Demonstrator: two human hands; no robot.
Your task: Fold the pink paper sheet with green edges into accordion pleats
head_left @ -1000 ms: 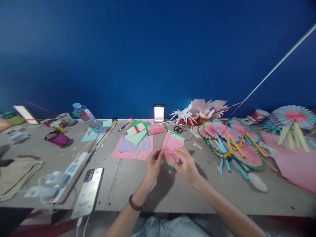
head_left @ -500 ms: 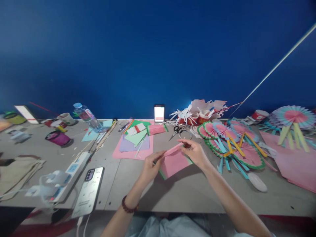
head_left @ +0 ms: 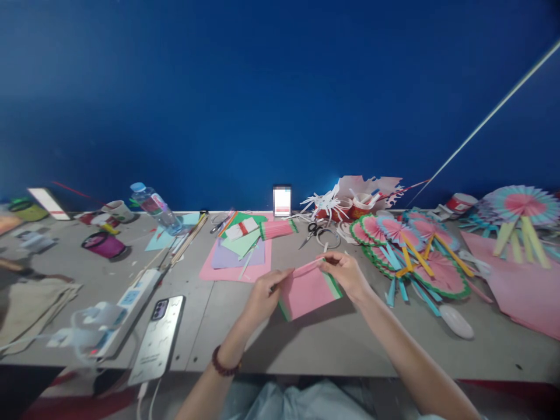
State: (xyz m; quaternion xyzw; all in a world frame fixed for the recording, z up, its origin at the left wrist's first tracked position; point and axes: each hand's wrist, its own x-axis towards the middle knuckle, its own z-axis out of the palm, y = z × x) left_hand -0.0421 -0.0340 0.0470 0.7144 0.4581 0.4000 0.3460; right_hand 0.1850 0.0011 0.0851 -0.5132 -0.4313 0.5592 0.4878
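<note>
Between my hands is a sheet of pink paper [head_left: 308, 291] with green strips along its two side edges. A narrow fold runs along its far edge. My left hand [head_left: 265, 294] pinches the left end of that fold, and my right hand [head_left: 343, 273] pinches the right end, thumb and fingers closed on the paper. The sheet is tilted above the table, its near edge hanging toward me. Just beyond it lie scissors [head_left: 311, 232] and a roll of tape [head_left: 328, 238]. A pleated pink paper strip [head_left: 278, 229] with green ends rests farther back.
Stacked coloured paper [head_left: 236, 271] lies left of centre. Finished paper fans [head_left: 437, 274] and a white computer mouse [head_left: 456, 322] are at right. A phone [head_left: 157, 338], power strip [head_left: 131, 297] and tilted water bottle [head_left: 155, 207] stand left. A small screen [head_left: 282, 201] leans on the blue wall.
Both hands keep their pinch on the folded edge. The sheet has turned slightly, so its right green strip shows more, and my left hand has shifted a little left.
</note>
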